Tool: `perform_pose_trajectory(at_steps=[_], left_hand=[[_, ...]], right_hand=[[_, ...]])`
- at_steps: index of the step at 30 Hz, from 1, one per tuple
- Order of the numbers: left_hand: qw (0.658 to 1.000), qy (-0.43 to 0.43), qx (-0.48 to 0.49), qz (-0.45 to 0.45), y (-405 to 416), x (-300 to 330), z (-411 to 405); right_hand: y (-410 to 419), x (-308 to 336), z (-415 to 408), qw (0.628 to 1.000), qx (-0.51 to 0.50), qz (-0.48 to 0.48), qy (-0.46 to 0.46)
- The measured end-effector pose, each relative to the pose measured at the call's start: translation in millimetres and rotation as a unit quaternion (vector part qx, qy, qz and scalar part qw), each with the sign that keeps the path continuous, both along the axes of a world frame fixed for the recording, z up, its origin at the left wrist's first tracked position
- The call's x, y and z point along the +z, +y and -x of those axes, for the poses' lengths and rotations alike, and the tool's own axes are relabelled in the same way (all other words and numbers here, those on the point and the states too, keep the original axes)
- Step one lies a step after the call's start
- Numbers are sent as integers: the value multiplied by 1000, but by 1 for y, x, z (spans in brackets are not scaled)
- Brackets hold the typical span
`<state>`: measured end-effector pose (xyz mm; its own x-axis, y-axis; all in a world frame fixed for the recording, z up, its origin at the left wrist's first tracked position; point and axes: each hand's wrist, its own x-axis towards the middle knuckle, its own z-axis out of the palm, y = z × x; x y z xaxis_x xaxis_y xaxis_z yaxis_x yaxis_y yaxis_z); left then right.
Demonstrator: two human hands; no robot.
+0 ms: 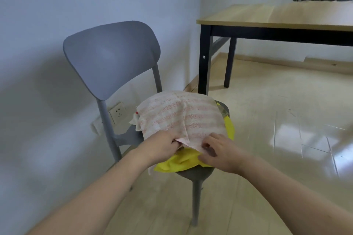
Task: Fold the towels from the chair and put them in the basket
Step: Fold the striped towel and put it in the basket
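Note:
A pink-and-white striped towel (pixel 179 116) lies spread over the seat of a grey chair (pixel 112 57). Under it a yellow towel (pixel 181 162) shows at the near edge and at the right side. My left hand (pixel 162 145) grips the striped towel's near edge, its fingers curled into the cloth. My right hand (pixel 219 150) pinches the same edge a little to the right, over the yellow towel. No basket is in view.
A wooden table (pixel 277 15) with black legs stands to the right behind the chair. A wall with a socket (pixel 118 112) runs along the left. Glossy light floor (pixel 267 129) spreads to the right and in front.

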<state>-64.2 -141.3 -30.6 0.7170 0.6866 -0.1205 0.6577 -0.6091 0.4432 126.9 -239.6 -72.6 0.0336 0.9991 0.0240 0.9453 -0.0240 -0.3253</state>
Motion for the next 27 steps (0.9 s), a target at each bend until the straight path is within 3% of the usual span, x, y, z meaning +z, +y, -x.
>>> perform_pose_trajectory(at_steps=[4, 9, 12, 14, 16, 20, 23, 27], left_hand=[[985, -146, 94, 21, 7, 36, -1], [937, -275, 213, 40, 28, 108, 9], [849, -403, 288, 185, 26, 160, 21], [791, -474, 310, 231, 22, 194, 27], [772, -515, 303, 217, 18, 225, 31], [785, -545, 245, 162, -2, 288, 53], [775, -576, 163, 202, -27, 333, 81], [762, -580, 100, 271, -56, 368, 115]], right_hand=[[5, 22, 9, 992, -41, -96, -65], [27, 98, 3, 968, -127, -201, 85], [32, 150, -1, 948, -122, -258, 143], [32, 187, 3, 933, -131, -296, 155], [31, 224, 10, 920, -143, -320, 173], [23, 293, 30, 892, -158, -362, 219], [9, 333, 47, 871, -133, -388, 272], [-10, 371, 69, 894, -78, -359, 256]])
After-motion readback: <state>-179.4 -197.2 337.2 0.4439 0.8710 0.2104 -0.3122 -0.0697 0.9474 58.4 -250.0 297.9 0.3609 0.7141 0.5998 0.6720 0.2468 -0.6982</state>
